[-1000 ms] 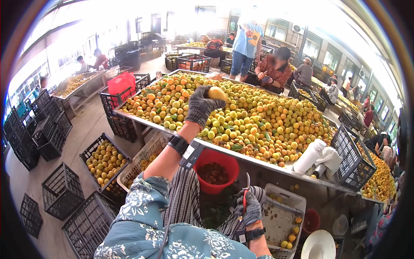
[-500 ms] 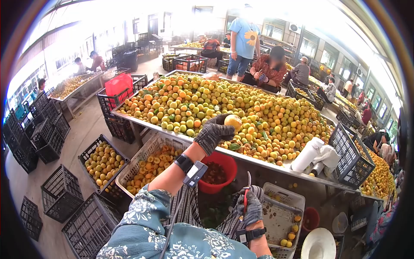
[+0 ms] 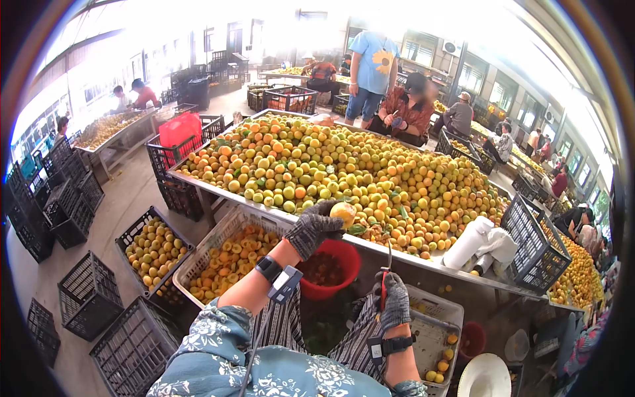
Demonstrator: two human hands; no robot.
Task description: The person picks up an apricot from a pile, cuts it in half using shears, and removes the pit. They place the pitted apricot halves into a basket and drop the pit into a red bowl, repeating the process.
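In a dark striped knitted glove, my left hand (image 3: 313, 231) grips one yellow-orange apricot (image 3: 343, 214) just over the near edge of the metal table (image 3: 281, 213). My right hand (image 3: 393, 301), gloved alike, is closed round the red handle of a knife (image 3: 383, 289). Its thin blade points upward, apart from the apricot. A big heap of apricots (image 3: 317, 165) covers the tabletop beyond my hands. Below my left hand stands a red bucket (image 3: 348, 272) with dark scraps inside. Left of it, a pale crate (image 3: 187, 270) holds cut apricots.
A black crate of whole apricots (image 3: 188, 248) stands at the left, near stacked black crates (image 3: 66, 198). On the table's right end are a white roll (image 3: 468, 242) and a black crate (image 3: 522, 231). A pale crate (image 3: 433, 298) stands right of my knees. Across the table sits a person (image 3: 410, 109).
My left hand has come down and nearer with the apricot. My right hand has risen, bringing the knife closer to the table edge.
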